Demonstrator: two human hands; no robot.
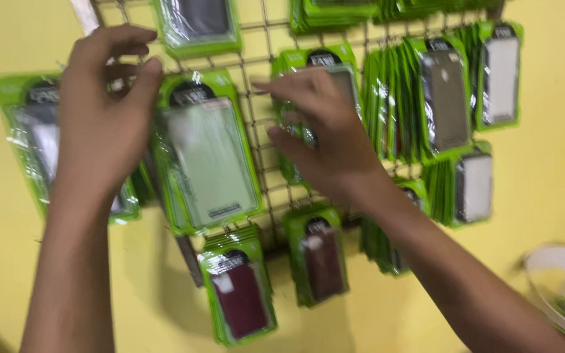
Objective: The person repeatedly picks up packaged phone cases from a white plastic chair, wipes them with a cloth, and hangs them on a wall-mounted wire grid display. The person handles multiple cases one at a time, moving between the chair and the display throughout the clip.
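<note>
Two hands at wire rack (pixel 263 124): left hand (pixel 102 124) pinching pale-green case pkg (pixel 207 157); right hand (pixel 322 134) open, touching pkgs.

a person's left hand (pixel 102 124) grips the top left corner of a pale green phone case pack (pixel 207 160) hanging on a wire grid rack (pixel 263 104) against a yellow wall (pixel 557 196). the right hand (pixel 325 137) reaches with fingers spread to the grid just beside it, over another green pack (pixel 325 65). 2 maroon case packs (pixel 240 297) hang below, and thick rows of green packs (pixel 446 98) fill the rack's right side. the frame is motion-blurred.
</note>
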